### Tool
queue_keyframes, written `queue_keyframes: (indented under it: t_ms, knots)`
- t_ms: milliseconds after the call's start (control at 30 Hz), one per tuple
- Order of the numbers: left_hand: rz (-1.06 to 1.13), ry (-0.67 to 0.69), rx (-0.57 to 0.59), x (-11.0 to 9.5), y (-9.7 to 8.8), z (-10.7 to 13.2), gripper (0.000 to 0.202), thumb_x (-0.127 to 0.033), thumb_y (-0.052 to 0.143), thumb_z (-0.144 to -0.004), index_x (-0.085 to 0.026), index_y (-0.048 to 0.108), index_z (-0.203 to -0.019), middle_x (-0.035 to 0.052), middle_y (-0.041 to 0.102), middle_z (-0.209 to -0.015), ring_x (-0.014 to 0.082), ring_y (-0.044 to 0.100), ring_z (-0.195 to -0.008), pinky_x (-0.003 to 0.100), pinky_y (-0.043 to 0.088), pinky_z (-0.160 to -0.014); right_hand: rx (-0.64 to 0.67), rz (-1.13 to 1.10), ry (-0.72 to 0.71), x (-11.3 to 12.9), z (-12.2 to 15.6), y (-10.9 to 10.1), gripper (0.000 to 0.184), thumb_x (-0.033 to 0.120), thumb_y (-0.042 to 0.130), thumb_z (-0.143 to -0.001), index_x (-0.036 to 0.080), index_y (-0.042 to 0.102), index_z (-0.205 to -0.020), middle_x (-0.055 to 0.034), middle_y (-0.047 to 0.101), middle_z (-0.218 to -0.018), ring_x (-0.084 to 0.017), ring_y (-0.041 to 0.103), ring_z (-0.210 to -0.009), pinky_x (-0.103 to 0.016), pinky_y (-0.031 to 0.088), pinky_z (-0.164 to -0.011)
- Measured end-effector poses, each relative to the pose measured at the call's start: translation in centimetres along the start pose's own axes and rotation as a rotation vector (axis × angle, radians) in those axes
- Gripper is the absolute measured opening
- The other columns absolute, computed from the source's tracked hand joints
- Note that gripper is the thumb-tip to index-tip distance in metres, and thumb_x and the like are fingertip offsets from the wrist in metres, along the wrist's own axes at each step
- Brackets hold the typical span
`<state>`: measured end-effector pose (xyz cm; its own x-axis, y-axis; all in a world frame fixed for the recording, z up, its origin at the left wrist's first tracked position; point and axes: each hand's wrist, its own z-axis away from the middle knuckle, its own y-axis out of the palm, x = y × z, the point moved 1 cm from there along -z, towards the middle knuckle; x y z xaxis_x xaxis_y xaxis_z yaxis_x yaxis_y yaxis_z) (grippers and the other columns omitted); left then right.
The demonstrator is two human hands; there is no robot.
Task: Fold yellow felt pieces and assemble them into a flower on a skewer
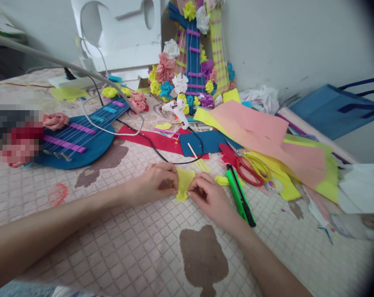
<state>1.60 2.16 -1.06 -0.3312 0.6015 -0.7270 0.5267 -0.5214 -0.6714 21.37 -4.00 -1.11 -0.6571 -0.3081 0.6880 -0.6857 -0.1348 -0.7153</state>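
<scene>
My left hand (157,181) and my right hand (210,196) meet in the middle of the mat, both pinching a small piece of yellow felt (184,183) between fingers and thumbs. The felt is folded or rolled between them. A green utility knife (240,196) lies just right of my right hand. Red and yellow scissors (251,165) rest beyond it.
A white glue gun (177,110) with a black cord stands behind the hands. Pink, yellow and green felt sheets (261,136) pile at the right. A blue felt guitar (81,134) lies at the left; another, covered in fabric flowers (189,62), leans on the wall. A blue bag (332,109) sits far right.
</scene>
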Motion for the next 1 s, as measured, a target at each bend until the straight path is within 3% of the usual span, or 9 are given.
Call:
queue_keyframes:
  t_ms: [400,1000]
  knots:
    - [-0.141,-0.112,-0.124,-0.5,1.1,-0.4,0.007,-0.012,0.058,-0.075,-0.015,0.059,-0.069,0.0037,0.059,-0.081,0.0173,0.056,-0.081,0.031,0.043,-0.076,-0.086,0.096,0.066,0.4,-0.2,0.7,0.011,0.01,0.056,-0.079,0.02,0.053,-0.077,-0.0009,0.052,-0.084,-0.014,0.052,-0.069,-0.027,0.04,-0.06]
    - [-0.201,-0.211,-0.141,-1.1,1.4,-0.5,0.008,-0.009,0.059,-0.071,-0.016,0.057,-0.068,0.0025,0.061,-0.08,0.0187,0.057,-0.084,0.033,0.041,-0.079,-0.087,0.139,0.065,0.4,-0.3,1.0,0.012,0.01,0.058,-0.08,0.02,0.053,-0.076,-0.0006,0.053,-0.084,-0.013,0.053,-0.07,-0.026,0.04,-0.062]
